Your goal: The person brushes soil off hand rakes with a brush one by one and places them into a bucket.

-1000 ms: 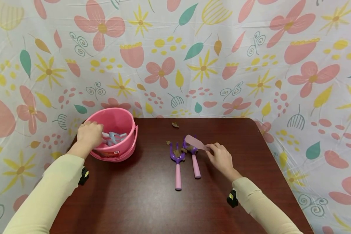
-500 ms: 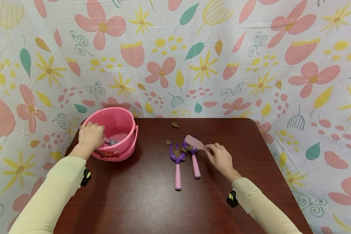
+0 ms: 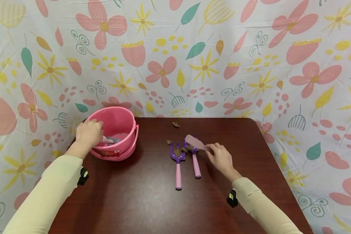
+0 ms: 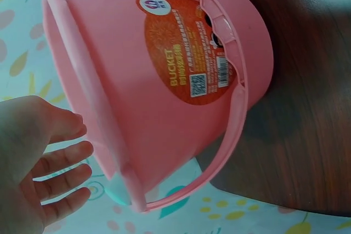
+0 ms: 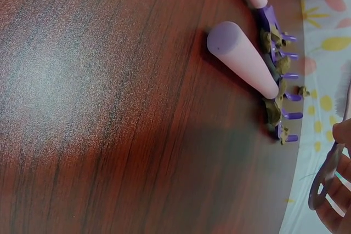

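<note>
My left hand [image 3: 89,131] reaches over the near-left rim of the pink bucket [image 3: 112,117], knuckles up. A pale pink handle [image 3: 106,140] runs from its fingers down into the bucket, towards grey-blue pieces lying inside. In the left wrist view the fingers are bent at the rim, and the bucket wall hides the tool. My right hand [image 3: 222,158] pinches a small pale pink brush [image 3: 195,143]; its loop-ended handle [image 5: 323,182] shows in the right wrist view. The brush hovers over a purple hand rake [image 3: 196,167] with a pink handle, smeared with brown clumps.
A purple hand fork [image 3: 178,175] with brown clumps lies left of the rake. Loose brown bits [image 3: 175,124] sit further back on the dark wooden table [image 3: 152,198]. A floral curtain [image 3: 175,81] hangs right behind the table and at both sides.
The grey-blue tool pieces, raised inside the bucket a second ago, now sit lower. My left hand has shifted slightly right, then back left. My right hand and the brush have stayed in place.
</note>
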`<action>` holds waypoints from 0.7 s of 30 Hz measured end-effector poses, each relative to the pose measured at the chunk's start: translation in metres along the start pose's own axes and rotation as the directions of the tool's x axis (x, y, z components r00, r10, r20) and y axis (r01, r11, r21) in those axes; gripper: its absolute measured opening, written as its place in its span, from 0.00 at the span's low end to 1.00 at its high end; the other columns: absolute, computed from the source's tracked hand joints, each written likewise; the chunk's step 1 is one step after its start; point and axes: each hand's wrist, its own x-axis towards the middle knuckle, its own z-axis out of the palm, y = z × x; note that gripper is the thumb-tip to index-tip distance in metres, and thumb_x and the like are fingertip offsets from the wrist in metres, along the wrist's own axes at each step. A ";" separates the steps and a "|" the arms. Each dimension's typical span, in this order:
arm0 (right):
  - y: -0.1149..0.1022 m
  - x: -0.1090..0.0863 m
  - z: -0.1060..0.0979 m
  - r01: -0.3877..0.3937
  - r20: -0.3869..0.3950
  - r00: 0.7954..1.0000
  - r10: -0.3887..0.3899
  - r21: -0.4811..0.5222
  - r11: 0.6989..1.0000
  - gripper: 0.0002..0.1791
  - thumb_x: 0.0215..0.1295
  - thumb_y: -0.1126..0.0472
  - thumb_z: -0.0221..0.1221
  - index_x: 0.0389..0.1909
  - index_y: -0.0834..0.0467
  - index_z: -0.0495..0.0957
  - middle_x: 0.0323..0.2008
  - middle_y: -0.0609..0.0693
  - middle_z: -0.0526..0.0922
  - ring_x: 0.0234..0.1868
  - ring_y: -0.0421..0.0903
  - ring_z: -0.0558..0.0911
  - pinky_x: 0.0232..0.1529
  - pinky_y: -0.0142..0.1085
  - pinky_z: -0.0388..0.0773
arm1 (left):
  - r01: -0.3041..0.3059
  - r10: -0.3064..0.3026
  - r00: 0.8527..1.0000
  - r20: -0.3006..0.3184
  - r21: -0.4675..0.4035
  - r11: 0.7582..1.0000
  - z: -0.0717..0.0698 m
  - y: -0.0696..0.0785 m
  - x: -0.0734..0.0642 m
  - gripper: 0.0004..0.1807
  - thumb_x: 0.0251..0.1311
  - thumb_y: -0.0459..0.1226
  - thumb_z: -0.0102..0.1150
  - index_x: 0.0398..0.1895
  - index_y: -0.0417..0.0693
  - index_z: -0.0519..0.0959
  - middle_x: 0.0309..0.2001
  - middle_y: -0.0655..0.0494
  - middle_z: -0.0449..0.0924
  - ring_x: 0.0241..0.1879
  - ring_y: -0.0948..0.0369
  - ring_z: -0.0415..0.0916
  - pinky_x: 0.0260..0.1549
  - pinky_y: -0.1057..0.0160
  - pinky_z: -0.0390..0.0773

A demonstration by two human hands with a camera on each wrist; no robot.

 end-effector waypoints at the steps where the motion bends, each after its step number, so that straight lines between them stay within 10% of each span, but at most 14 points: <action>1: 0.000 0.000 0.000 0.001 -0.002 1.000 -0.001 0.000 1.000 0.12 0.52 0.60 0.65 0.40 0.52 0.81 0.33 0.50 0.79 0.29 0.49 0.76 0.23 0.45 0.74 | -0.003 0.003 1.000 -0.011 -0.003 1.000 0.000 0.000 0.000 0.13 0.56 0.37 0.57 0.40 0.37 0.76 0.36 0.40 0.75 0.40 0.42 0.71 0.39 0.42 0.71; 12: 0.005 0.001 -0.001 -0.018 -0.014 1.000 0.018 -0.013 1.000 0.13 0.51 0.59 0.65 0.41 0.52 0.81 0.34 0.51 0.80 0.30 0.51 0.77 0.25 0.47 0.75 | -0.073 0.070 0.992 -0.102 -0.024 0.997 -0.013 0.019 0.001 0.12 0.55 0.37 0.57 0.39 0.37 0.77 0.34 0.41 0.75 0.35 0.45 0.72 0.39 0.45 0.73; 21: 0.007 -0.001 -0.002 -0.022 -0.017 1.000 0.022 -0.012 1.000 0.14 0.50 0.60 0.66 0.40 0.53 0.81 0.34 0.51 0.80 0.32 0.52 0.78 0.27 0.49 0.76 | -0.176 0.159 0.959 -0.234 -0.054 0.983 -0.005 0.044 -0.001 0.09 0.54 0.37 0.60 0.34 0.40 0.78 0.31 0.44 0.75 0.33 0.47 0.71 0.34 0.49 0.73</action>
